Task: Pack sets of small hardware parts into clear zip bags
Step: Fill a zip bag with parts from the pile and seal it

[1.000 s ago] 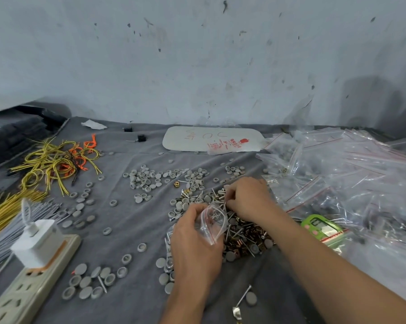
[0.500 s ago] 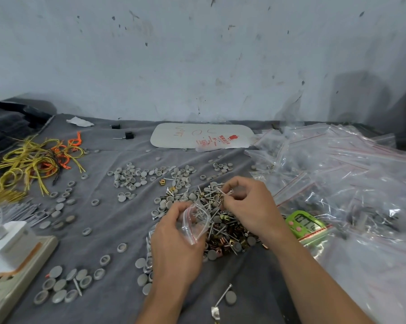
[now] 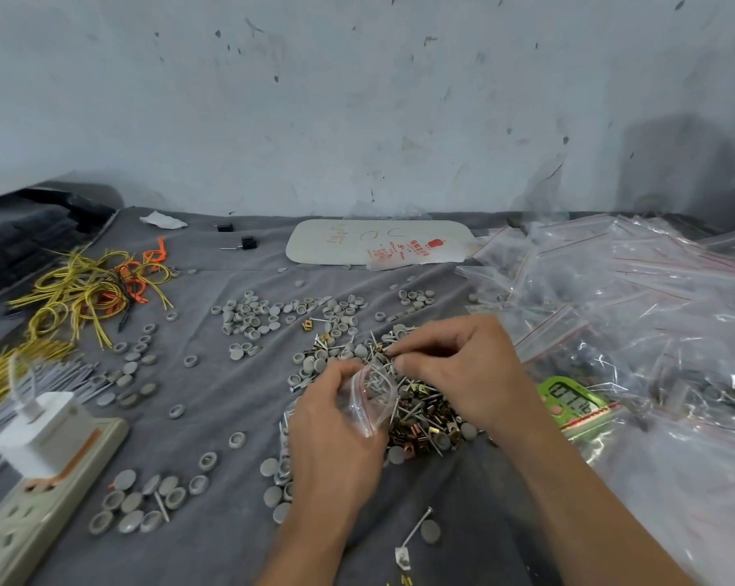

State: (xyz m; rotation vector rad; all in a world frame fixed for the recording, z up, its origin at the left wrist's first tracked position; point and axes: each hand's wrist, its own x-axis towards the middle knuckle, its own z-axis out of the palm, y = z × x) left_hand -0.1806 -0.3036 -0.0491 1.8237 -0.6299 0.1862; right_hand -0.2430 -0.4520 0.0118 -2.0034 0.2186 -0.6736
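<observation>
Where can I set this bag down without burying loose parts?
Bare cloth lies at the near edge, between the caps beside the power strip and the left hand; also a strip behind the cap cluster, before the white card. Crowded: the parts pile at centre, bag heap at right.

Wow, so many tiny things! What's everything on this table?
cloth: one, grey, underneath everything
small zip bag: one, clear with red strip, centre
nails: few, silver, at that bag's mouth
hardware pile: one, copper and silver, centre
caps: many, grey, scattered around
wires: tangle, yellow and orange, far left
power strip: one, cream, near left
charger: one, white, on power strip
zip bags: heap, clear, right
display gadget: one, green, beside heap
card: one, white, at back
left hand: holds small zip bag
right hand: pinches nails
</observation>
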